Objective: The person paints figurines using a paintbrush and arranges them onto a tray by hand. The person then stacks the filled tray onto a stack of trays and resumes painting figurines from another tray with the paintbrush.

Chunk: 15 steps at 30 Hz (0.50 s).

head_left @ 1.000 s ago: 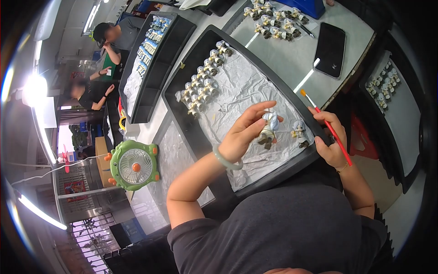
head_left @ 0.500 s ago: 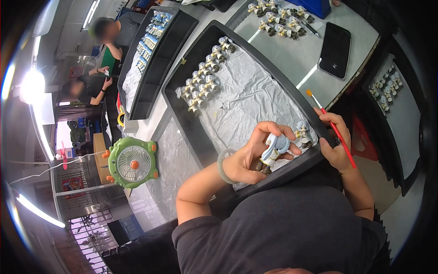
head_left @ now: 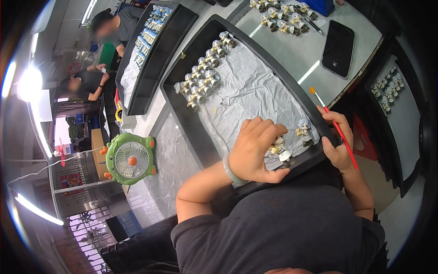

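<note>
My left hand [head_left: 256, 150], with a pale bracelet at its wrist, is over the near part of the black tray [head_left: 191, 137]. Its curled fingers hold a small figurine [head_left: 279, 151] whose head they partly cover; the thumb is beside the feet. Another pale-haired figurine [head_left: 304, 131] is just to the right, on the crinkled white paper [head_left: 246, 91]. My right hand [head_left: 338, 141] grips a red paintbrush [head_left: 343, 139], bristles pointing up and left, close against the tray's right rim. Rows of similar figurines [head_left: 200, 77] line the tray's far left side.
More figurines [head_left: 287, 20], a pen and a black phone [head_left: 338, 49] are on the table beyond the tray. A green fan [head_left: 131, 160] stands left. Another tray [head_left: 157, 59] holds blue figurines; a further one [head_left: 404, 114] is at right. Two people are at upper left.
My left hand has come down toward the tray's near right part and turned, back of hand up, with the figurine beneath its fingers. My right hand keeps the brush, almost unmoved.
</note>
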Each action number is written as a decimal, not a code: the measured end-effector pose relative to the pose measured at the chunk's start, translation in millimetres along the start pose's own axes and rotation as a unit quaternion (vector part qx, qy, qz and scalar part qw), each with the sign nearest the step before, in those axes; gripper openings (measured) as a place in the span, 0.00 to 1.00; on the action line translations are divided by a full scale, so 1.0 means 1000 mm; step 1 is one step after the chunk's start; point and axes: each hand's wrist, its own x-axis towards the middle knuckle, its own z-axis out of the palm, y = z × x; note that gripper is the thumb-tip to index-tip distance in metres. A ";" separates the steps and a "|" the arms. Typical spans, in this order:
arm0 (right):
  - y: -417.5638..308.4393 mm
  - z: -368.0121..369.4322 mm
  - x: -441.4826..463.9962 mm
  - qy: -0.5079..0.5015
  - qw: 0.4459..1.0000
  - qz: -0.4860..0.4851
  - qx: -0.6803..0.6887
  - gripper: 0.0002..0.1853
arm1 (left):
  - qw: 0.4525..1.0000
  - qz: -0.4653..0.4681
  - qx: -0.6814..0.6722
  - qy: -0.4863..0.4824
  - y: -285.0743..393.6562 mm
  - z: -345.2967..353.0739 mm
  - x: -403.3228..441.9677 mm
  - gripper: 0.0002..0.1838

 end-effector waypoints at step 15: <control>0.001 0.000 -0.001 0.006 1.000 0.010 0.001 0.23 | 1.000 0.001 -0.015 0.005 -0.006 0.007 -0.003 0.31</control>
